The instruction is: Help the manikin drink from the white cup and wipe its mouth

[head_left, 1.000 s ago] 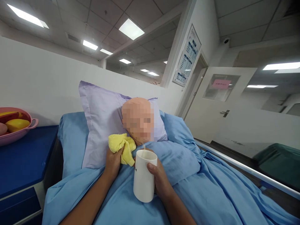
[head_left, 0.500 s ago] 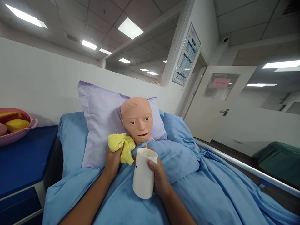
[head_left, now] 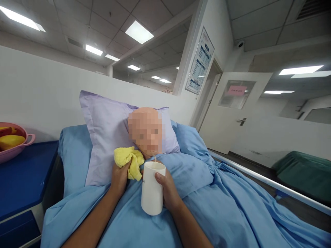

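In the lower center of the frame, the person's right hand (head_left: pixel 170 191) is wrapped around a white mug (head_left: pixel 152 193), held nearly upright above the blue quilt (head_left: pixel 214 206). A clear straw (head_left: pixel 154 157) rises from it toward the manikin head (head_left: pixel 146 127) mid-frame, which lies on a lavender pillow (head_left: pixel 103 141). Left of the mug, the left hand (head_left: pixel 119 177) grips a bunched yellow towel (head_left: pixel 129 161) near the manikin's chin.

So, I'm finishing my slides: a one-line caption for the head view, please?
Left hand holding a cloth, right hand a cup with a straw, near a head on a pillow.
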Demonstrator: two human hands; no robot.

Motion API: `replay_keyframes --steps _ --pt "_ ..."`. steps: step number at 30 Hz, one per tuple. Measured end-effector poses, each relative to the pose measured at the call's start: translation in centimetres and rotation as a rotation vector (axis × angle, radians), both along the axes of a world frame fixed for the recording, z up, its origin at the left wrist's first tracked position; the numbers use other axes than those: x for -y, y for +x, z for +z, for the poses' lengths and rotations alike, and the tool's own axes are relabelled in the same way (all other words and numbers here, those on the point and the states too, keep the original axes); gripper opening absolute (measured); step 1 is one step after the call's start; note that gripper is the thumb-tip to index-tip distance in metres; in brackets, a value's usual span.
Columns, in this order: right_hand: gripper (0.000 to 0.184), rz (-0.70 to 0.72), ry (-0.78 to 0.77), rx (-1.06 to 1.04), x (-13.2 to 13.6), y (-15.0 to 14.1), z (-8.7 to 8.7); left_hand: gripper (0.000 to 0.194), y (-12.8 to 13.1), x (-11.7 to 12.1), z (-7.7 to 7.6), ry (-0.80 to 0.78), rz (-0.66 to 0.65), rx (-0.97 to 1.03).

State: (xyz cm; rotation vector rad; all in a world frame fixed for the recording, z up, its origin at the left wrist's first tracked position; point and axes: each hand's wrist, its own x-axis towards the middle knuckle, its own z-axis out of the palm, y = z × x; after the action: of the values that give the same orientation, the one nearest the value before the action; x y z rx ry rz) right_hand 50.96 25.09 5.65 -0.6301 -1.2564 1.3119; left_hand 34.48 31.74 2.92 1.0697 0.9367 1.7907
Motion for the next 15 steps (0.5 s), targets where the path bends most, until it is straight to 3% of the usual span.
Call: replay_keyframes --steps 8,15 --pt "0.051 -0.027 0.006 -0.006 -0.3 -0.2 -0.2 0.053 -0.2 0.2 0.4 -0.008 0.012 -0.142" --pt "0.058 -0.093 0.142 -0.016 -0.1 -0.6 -0.5 0.055 -0.3 1.5 1.0 0.062 -0.005 -0.216"
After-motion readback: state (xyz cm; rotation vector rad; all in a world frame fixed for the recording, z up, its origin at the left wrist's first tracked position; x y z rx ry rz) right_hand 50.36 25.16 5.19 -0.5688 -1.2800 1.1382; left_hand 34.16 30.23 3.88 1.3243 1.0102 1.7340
